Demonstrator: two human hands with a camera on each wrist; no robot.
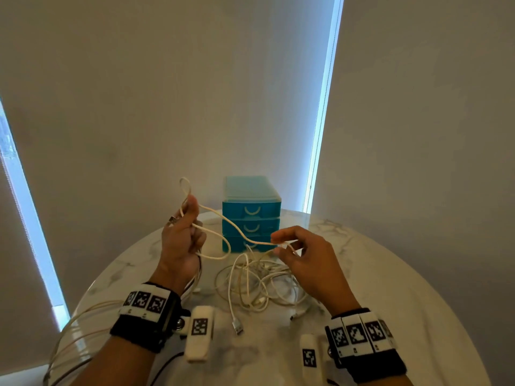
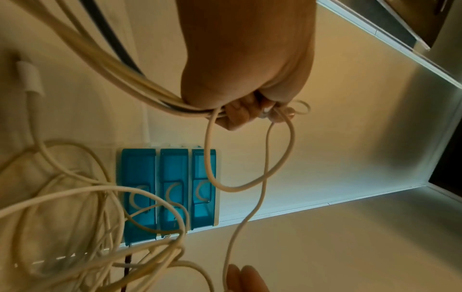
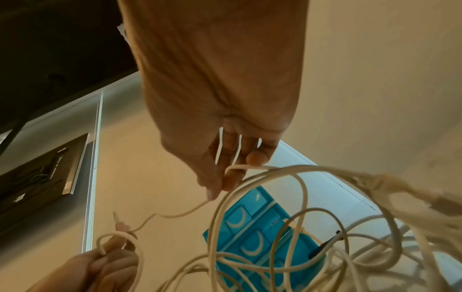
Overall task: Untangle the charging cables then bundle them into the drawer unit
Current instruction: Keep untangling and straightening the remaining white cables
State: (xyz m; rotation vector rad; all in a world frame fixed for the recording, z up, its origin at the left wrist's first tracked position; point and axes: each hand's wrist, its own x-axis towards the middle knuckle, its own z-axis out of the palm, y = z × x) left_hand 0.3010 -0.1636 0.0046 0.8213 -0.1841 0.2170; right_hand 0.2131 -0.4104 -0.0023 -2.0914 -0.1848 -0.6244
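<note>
The left hand [image 1: 181,240] grips coiled cable [image 1: 223,218]; the right hand [image 1: 303,257] pinches the same cable above the tangle [image 1: 259,285] at 6 o'clock of the drawer unit [image 1: 250,213]; pulling hard may tighten knots.

Glossy marble-look table [image 1: 362,274], translucent plastic drawer unit [image 1: 250,190], seemingly matt cables [image 1: 259,285]

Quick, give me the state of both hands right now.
Left hand: closed, gripping gathered loops of white cable.
Right hand: closed, pinching the same white cable above the tangled pile.
</note>
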